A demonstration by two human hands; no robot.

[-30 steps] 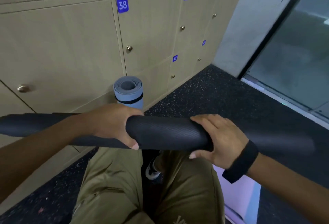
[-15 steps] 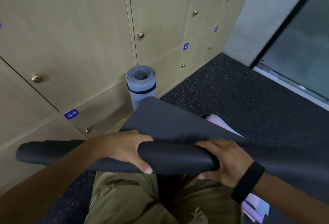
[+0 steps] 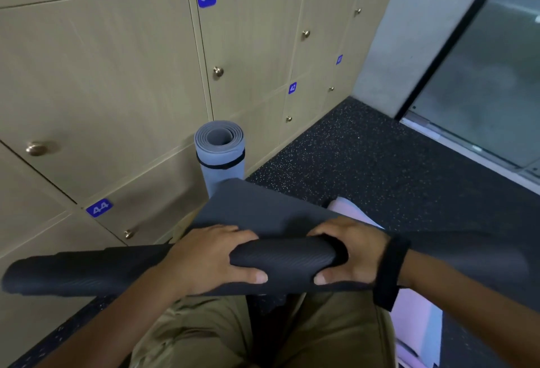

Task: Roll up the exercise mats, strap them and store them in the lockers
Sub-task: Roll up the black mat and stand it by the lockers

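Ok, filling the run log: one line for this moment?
left hand: grips black mat | right hand: grips same roll | flap loose | blue mat: strapped, upright by lockers

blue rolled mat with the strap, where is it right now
In the head view the blue rolled mat stands upright on the floor at centre, against the lockers below door 38, just beyond the dark mat held in both hands.

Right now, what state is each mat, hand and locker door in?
black mat: partly rolled, loose flap up, unstrapped
blue mat: rolled, strapped, upright by lockers
pink mat: flat on floor
left hand: gripping black mat
right hand: gripping black mat
locker doors: closed
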